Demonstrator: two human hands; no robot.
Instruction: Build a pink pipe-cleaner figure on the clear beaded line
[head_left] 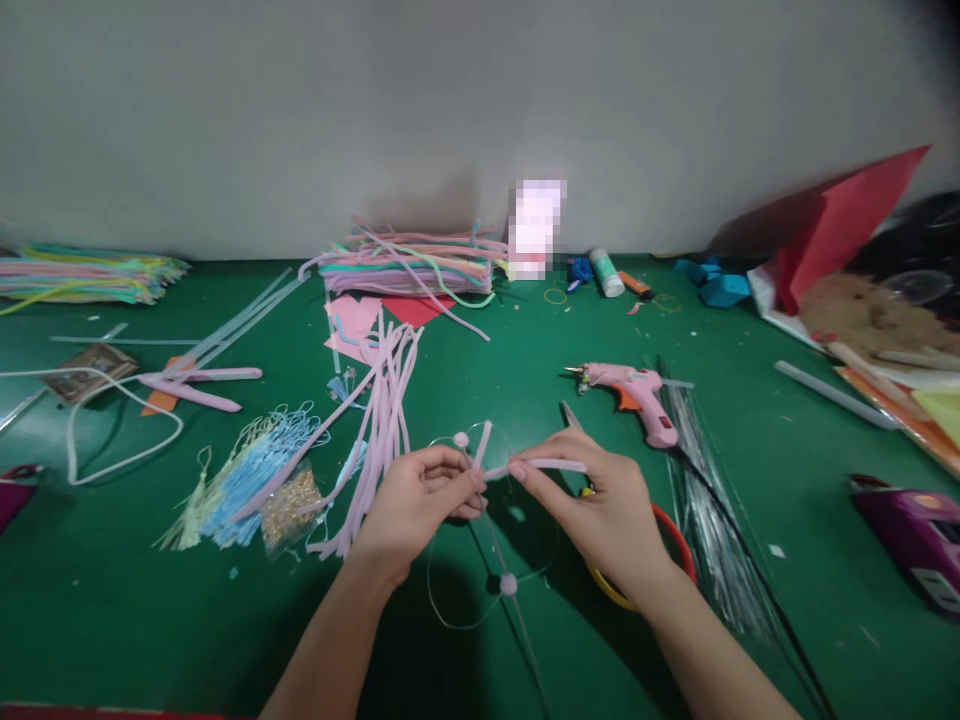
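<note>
Near the front middle of the table, my left hand [420,500] pinches a pale pink pipe cleaner [555,465] where one short end stands up. The thumb and forefinger of my right hand [600,500] close on the same pipe cleaner, with its free end lying across the fingers. A thin clear wire loop with a straight stem [529,650] hangs at my left fingers. Two small pink balls, an upper one [460,439] and a lower one [508,583], sit on it. Scissors with a red and yellow handle [679,545] lie partly hidden under my right hand.
Loose pink pipe cleaners [386,400], blue tassels [259,480] and a bag of gold beads [290,505] lie left. A pink glue gun [634,395], its black cord [739,550] and clear strips [701,500] lie right. A purple tape dispenser [911,540] sits farther right.
</note>
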